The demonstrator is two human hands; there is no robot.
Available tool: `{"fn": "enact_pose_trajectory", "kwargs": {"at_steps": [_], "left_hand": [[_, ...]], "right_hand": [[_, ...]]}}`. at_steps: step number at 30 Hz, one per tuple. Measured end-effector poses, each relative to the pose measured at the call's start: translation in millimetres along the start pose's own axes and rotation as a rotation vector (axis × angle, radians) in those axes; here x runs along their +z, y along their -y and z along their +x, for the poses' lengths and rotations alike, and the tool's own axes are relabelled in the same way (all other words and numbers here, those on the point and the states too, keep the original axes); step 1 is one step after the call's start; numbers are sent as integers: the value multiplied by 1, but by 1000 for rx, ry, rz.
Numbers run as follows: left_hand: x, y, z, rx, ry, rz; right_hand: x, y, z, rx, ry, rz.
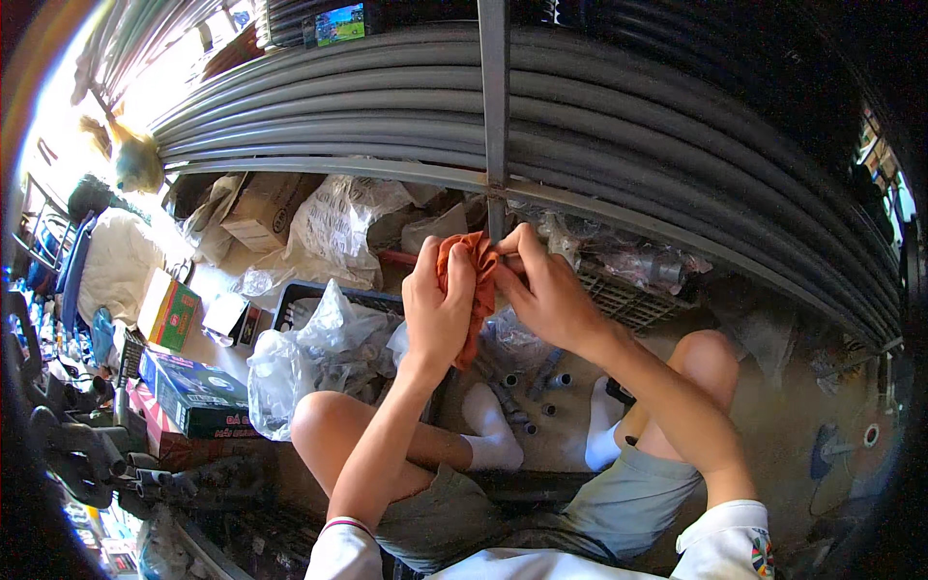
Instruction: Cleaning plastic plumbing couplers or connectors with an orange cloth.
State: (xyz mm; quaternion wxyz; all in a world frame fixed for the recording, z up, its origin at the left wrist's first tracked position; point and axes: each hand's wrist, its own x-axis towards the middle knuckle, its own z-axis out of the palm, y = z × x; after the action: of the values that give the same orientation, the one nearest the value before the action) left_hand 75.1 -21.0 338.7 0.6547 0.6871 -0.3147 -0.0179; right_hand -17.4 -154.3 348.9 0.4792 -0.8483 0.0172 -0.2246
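A person sits with bent knees before a rack of long grey pipes (338, 116), both bare hands raised to a crumpled orange-red cloth (472, 290) in front of the lower part of an upright metal post (494, 92). The left hand (435, 307) is closed around the cloth's left side, its thumb laid along the near face, while the fabric bunches above and a loose end hangs below the grip. The right hand (543, 290) is partly curled, thumb and bent fingers meeting the cloth's right edge; whether they pinch it, or something within its folds, cannot be told. Below the hands, short grey pipe fittings (561, 381) lie scattered on the floor (773, 425) between two feet in white socks (490, 425). To the left, clear plastic bags (319, 362) spill over a black plastic crate (281, 311), and further left stand a yellow-and-green carton (170, 311) and a dark blue-and-green box (198, 394). Under the rack, a brown cardboard box (269, 211) sits beside a crumpled whitish plastic sack (340, 220), and a second black crate (633, 299) lies beyond the right forearm, near plastic-wrapped pieces (657, 268).
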Motion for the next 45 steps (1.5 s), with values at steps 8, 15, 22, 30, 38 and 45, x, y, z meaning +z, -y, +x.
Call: {"fn": "enact_pose_trajectory", "kwargs": {"at_steps": [8,15,22,30,38,45], "left_hand": [[-5,-16,-7,108,259,12],[-14,-26,-3,450,300,272],[-57,-12,32,239,-177,42],[-73,2,43,-158,-223,-605],[-84,9,50,-322,-148,-986],[-71,-16,43,-440,-152,-1046]], "right_hand": [[-16,13,-14,193,2,-12],[-38,27,-33,692,118,435],[-11,-53,-110,647,432,-493],[80,-203,-277,797,899,-906],[79,-161,-200,896,1092,-859],[-3,-167,-42,177,-82,-712]]}}
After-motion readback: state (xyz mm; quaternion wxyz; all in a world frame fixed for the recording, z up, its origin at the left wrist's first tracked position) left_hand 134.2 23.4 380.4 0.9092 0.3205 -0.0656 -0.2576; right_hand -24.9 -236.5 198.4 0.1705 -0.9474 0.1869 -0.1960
